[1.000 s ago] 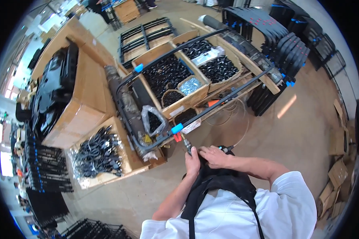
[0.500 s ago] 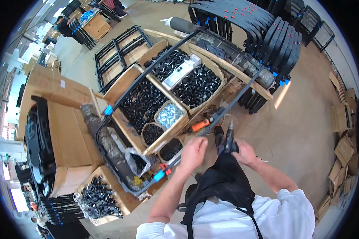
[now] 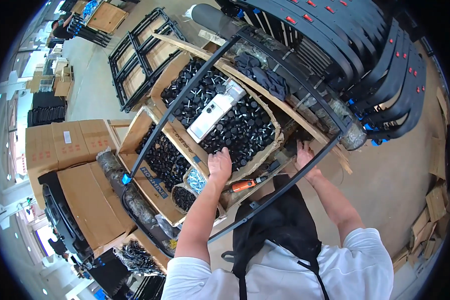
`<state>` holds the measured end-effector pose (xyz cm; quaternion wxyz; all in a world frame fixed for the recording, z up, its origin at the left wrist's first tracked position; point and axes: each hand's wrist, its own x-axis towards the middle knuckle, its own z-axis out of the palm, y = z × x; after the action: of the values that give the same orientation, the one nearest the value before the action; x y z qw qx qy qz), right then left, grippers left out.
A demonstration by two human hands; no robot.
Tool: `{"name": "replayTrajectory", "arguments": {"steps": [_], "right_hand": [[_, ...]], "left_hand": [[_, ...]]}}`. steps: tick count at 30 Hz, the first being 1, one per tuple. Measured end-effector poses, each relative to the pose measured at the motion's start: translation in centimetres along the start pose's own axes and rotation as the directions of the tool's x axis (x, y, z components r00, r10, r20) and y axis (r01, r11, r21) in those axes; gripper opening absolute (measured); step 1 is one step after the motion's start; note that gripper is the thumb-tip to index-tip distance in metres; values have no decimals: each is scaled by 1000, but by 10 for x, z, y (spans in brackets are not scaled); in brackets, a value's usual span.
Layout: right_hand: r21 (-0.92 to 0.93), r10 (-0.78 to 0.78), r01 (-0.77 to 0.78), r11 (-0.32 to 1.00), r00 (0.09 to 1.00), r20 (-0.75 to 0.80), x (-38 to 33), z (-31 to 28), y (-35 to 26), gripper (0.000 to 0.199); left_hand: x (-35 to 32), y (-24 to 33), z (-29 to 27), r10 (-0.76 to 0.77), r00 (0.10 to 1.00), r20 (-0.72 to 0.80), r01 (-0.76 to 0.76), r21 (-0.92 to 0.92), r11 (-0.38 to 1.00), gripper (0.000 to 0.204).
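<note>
My left hand (image 3: pixel 220 164) reaches over the near edge of a bin of black round caps with metal studs (image 3: pixel 252 120). Its fingers are curled against the caps, and what they hold, if anything, is hidden. My right hand (image 3: pixel 305 157) is beyond the near bar of a black tubular frame (image 3: pixel 290 182), by the corner of the wooden stand. Its fingers are bent around a dark thing I cannot make out. The frame lies tilted across the bins, with a blue piece (image 3: pixel 126 178) at one corner. An orange and black power tool (image 3: pixel 243 185) lies between my hands.
A white and grey box-like device (image 3: pixel 215 112) rests on the caps. Curved black panels with red parts (image 3: pixel 335 30) stand stacked at the far right. Cartons (image 3: pixel 92 200) stand left, a wooden plank (image 3: pixel 265 85) lies behind the bins, and flattened cardboard (image 3: pixel 437 200) leans right.
The black driver in my right hand has gone from view there, and that hand has moved forward past the frame bar. My left hand has moved forward to the caps. The whole view has shifted.
</note>
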<state>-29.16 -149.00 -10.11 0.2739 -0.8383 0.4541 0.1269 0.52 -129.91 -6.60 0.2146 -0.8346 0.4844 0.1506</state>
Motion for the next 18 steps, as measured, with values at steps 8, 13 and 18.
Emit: {"name": "replayTrajectory", "arguments": {"steps": [8,13,18], "right_hand": [[84,-339,377,922,686,644,-92,-153,-49,20],[225,-753,754,617,649,-110,6,-105,-165,17],[-274,-718,675,685,689,-100,109,13,-212,8]], "left_hand": [[-13,-21,-54,66,996,-62,-91,-633,769,32],[-4,-47,-103,-45,992,114,115,-993,26,33],[57,-48,-166,-17,1000,7,7,-1000,-7,33]]}}
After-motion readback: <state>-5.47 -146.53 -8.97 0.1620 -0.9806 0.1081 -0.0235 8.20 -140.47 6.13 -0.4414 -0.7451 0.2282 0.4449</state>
